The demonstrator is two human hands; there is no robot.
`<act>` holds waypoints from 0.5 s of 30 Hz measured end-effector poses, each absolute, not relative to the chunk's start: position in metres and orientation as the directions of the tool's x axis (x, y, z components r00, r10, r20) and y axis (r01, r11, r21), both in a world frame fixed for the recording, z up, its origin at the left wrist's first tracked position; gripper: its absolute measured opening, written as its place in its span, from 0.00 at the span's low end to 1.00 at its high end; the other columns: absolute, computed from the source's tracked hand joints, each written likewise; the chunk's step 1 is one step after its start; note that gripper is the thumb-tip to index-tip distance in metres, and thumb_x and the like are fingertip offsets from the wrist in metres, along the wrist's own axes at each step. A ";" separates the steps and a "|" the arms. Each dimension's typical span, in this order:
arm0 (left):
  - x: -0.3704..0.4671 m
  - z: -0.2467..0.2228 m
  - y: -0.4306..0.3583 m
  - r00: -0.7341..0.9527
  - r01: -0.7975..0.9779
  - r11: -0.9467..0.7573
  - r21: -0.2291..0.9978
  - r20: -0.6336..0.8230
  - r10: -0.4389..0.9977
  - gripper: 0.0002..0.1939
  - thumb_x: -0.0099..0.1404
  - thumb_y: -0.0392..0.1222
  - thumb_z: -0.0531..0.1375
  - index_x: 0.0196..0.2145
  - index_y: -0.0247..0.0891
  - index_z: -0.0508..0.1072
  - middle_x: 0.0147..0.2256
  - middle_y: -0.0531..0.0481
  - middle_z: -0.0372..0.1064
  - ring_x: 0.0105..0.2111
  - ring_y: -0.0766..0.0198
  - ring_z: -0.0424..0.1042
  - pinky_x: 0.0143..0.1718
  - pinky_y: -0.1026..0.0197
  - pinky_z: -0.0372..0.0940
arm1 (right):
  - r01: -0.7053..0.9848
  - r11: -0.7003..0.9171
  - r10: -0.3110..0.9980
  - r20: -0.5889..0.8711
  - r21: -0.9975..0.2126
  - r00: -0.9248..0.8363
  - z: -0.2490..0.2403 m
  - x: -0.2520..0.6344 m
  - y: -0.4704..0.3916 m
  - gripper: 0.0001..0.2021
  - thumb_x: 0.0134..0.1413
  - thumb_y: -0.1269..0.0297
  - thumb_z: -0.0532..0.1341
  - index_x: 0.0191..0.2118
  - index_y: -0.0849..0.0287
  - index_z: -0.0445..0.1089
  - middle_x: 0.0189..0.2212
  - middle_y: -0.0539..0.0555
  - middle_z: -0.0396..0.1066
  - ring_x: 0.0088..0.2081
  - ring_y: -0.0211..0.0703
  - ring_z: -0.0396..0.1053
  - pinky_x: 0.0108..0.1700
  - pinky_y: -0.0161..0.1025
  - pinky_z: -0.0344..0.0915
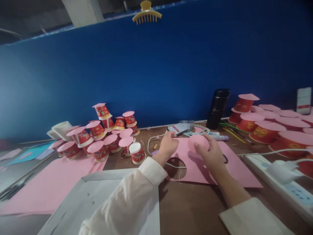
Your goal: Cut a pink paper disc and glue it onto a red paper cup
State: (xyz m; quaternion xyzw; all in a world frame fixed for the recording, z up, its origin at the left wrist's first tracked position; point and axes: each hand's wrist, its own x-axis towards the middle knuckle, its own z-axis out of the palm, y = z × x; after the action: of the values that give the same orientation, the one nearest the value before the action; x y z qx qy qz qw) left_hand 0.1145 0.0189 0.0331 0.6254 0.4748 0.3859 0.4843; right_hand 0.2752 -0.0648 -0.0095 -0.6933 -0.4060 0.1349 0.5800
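My right hand (212, 153) pinches a round pink paper disc (198, 143) between thumb and fingers, just above a pink paper sheet (232, 169). The sheet lies on the brown table with a round hole cut near its left side. A dark curved loop shows behind my right wrist, the rest of it hidden. My left hand (167, 146) is closed at the sheet's upper left corner, close to a phone (178, 128); what its fingers hold is hidden. Left of it, a red paper cup (137, 152) stands upside down with its white base bare.
Red cups topped with pink discs (97, 147) are stacked at left, with more (269, 129) at right. A black bottle (218, 108) stands by the blue partition (156, 71). A power strip (281, 182), cables, pink sheets (53, 182) and a white tray-like board (97, 202) surround the work area.
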 end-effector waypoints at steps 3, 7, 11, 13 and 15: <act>0.101 0.014 -0.006 0.276 0.329 -0.100 0.939 0.005 0.961 0.26 0.55 0.25 0.60 0.53 0.34 0.74 0.50 0.39 0.75 0.46 0.55 0.76 0.51 0.55 0.69 | 0.403 0.001 0.735 0.274 -0.915 0.620 -0.010 0.275 -0.064 0.34 0.51 0.51 0.67 0.62 0.58 0.69 0.60 0.63 0.71 0.58 0.63 0.70 0.61 0.56 0.66; 0.089 -0.009 -0.022 0.262 0.428 -0.321 0.845 0.224 0.939 0.22 0.59 0.26 0.58 0.51 0.34 0.74 0.47 0.40 0.74 0.47 0.56 0.74 0.53 0.56 0.67 | 0.389 -0.007 0.733 0.259 -0.921 0.629 -0.008 0.274 -0.065 0.32 0.51 0.50 0.67 0.62 0.56 0.71 0.57 0.61 0.74 0.54 0.60 0.73 0.57 0.53 0.68; 0.082 -0.018 -0.025 0.229 0.536 -0.474 0.699 0.420 0.878 0.20 0.62 0.25 0.55 0.49 0.36 0.75 0.45 0.41 0.74 0.47 0.56 0.72 0.53 0.55 0.66 | 0.440 -0.023 0.722 0.290 -0.898 0.628 -0.007 0.272 -0.067 0.30 0.53 0.50 0.65 0.60 0.57 0.73 0.58 0.62 0.74 0.58 0.60 0.70 0.61 0.53 0.65; 0.077 -0.017 -0.024 0.265 0.581 -0.530 0.618 0.472 0.841 0.19 0.63 0.26 0.55 0.49 0.36 0.75 0.46 0.41 0.74 0.48 0.55 0.72 0.54 0.54 0.67 | 0.458 -0.034 0.709 0.301 -0.889 0.638 -0.007 0.274 -0.068 0.29 0.54 0.50 0.64 0.59 0.58 0.74 0.59 0.62 0.73 0.61 0.62 0.68 0.63 0.54 0.62; 0.070 -0.014 -0.020 0.328 0.642 -0.574 0.509 0.494 0.805 0.18 0.64 0.27 0.55 0.49 0.36 0.76 0.46 0.41 0.75 0.49 0.53 0.72 0.56 0.51 0.66 | 0.453 -0.044 0.695 0.299 -0.890 0.654 -0.007 0.276 -0.067 0.27 0.55 0.50 0.64 0.58 0.57 0.74 0.60 0.62 0.73 0.62 0.62 0.67 0.64 0.55 0.61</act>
State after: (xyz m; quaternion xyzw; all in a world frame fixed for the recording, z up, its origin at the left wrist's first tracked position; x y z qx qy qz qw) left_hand 0.0703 -0.0203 -0.0143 0.8073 0.4481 0.3677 0.1110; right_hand 0.2756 -0.0672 -0.0068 -0.7145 -0.4017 0.1073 0.5627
